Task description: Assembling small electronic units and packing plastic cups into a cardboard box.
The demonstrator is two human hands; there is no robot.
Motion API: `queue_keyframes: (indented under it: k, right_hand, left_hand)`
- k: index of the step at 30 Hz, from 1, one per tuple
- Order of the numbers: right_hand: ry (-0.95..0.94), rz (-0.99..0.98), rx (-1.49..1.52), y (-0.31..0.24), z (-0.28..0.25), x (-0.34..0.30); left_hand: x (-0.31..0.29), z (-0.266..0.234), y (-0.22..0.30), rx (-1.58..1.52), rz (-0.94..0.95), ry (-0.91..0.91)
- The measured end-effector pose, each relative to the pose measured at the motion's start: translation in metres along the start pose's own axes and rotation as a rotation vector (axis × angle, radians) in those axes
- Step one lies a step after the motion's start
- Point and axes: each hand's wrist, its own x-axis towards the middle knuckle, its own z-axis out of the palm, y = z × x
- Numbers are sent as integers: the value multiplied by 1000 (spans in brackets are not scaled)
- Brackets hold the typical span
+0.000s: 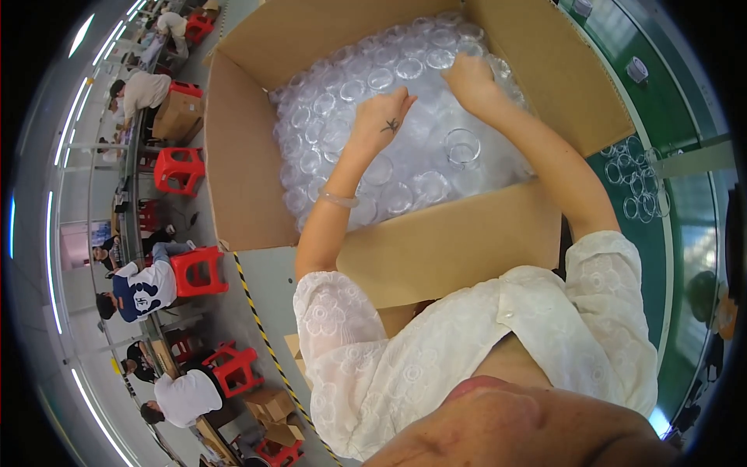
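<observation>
A large open cardboard box [247, 156] stands before me, filled with many clear round plastic cups [398, 198]. Hazy clear plastic film [426, 105] covers cups in the middle and stretches between my hands. My left hand [381, 118], with a bangle on its wrist, is closed in a pinch at the film's left side. Farther to the right, my right hand [469, 82] is also closed, its fingers bent down at the film's far edge. The film's edge inside the fingers is too fine to see clearly. One round cup rim [462, 148] shows plainly below the right hand.
The box's near flap [451, 241] folds out toward me, and a tall flap [556, 70] stands at the right. Clear rings [634, 177] lie on the green surface at right. Red stools [199, 271] and seated people line a bench at left, beyond a striped floor line [261, 319].
</observation>
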Motion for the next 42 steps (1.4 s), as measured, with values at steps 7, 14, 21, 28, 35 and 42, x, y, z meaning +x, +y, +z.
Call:
queue_keyframes:
  k: [7, 14, 21, 28, 35, 42]
  right_hand:
    - [366, -204, 105, 24, -21, -4]
    - [280, -106, 659, 15, -1, -5]
    - [445, -149, 1173, 24, -10, 9]
    - [599, -4, 998, 84, 19, 29]
    - [517, -306, 853, 84, -38, -14]
    - [-201, -215, 281, 43, 9, -25]
  left_hand:
    - [9, -7, -23, -630, -302, 174]
    - [12, -2, -21, -414, -214, 355]
    - [24, -26, -32, -765, -356, 313]
    - [17, -70, -9, -87, 82, 758]
    - [-32, -37, -7, 124, 185, -166]
    - [-34, -5, -16, 324, 408, -397]
